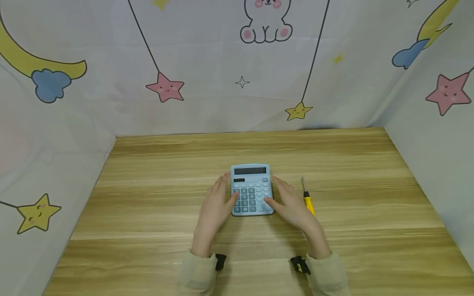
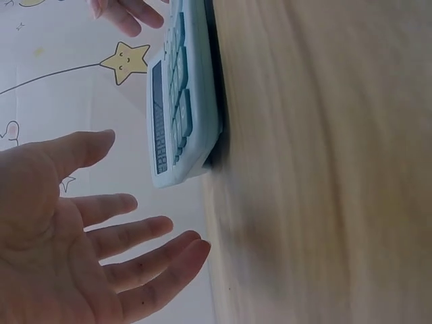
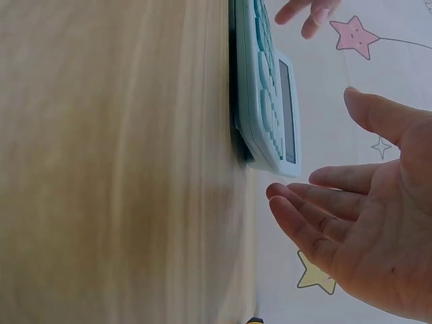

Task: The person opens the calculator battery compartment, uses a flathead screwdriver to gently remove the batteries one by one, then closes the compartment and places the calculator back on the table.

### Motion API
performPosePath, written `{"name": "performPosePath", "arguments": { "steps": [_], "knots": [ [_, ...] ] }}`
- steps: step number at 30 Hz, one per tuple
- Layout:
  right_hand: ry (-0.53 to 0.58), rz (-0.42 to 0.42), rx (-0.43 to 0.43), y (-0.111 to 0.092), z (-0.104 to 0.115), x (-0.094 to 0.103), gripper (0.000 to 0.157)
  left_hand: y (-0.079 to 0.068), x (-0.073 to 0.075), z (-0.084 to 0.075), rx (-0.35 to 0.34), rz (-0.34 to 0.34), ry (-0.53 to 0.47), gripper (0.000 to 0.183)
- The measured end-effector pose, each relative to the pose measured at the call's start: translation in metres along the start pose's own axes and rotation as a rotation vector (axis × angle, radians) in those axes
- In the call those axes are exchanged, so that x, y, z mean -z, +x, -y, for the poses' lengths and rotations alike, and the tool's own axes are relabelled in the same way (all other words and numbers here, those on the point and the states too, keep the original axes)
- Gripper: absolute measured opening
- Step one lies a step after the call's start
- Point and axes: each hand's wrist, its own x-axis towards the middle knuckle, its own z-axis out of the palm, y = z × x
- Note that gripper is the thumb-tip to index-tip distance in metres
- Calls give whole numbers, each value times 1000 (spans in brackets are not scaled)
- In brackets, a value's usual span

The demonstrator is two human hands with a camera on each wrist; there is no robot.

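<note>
A light blue calculator (image 1: 252, 190) lies face up on the wooden table, its display at the far end reading 0. My left hand (image 1: 216, 205) is at its left side, fingers spread and thumb over the edge of the keys. On the other side my right hand (image 1: 292, 204) mirrors it, thumb reaching over the lower right keys. In the left wrist view the left hand (image 2: 101, 236) has its palm turned to the calculator (image 2: 185, 101), with a gap between them. The right wrist view shows the right hand (image 3: 371, 216) with fingers extended beside the calculator (image 3: 266, 94).
A screwdriver (image 1: 308, 199) with a yellow and black handle lies right of the calculator, partly behind the right hand. The wooden table (image 1: 155, 205) runs back to a white cloth backdrop (image 1: 207, 49) printed with stars and moons, which also closes off both sides.
</note>
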Motion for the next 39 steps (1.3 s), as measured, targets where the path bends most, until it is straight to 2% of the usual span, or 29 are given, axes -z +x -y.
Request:
{"name": "performPosePath", "arguments": {
  "steps": [6,13,20,26,30,39],
  "knots": [
    [-2,0,-23,4,1,0,75,5,-1,-1,35,-35,-13,68],
    [6,5,-42,8,-1,-2,74,8,-3,0,92,-23,-42,67],
    [23,22,-29,10,-2,-3,75,9,-6,0,101,0,-43,63],
    [100,56,-48,11,-2,-3,75,12,-8,0,111,50,-53,64],
    [135,80,-54,13,-3,-4,74,14,-9,0,108,52,-40,63],
    [130,97,-58,15,-8,-4,74,17,-13,-4,72,58,-39,54]
  ]
}}
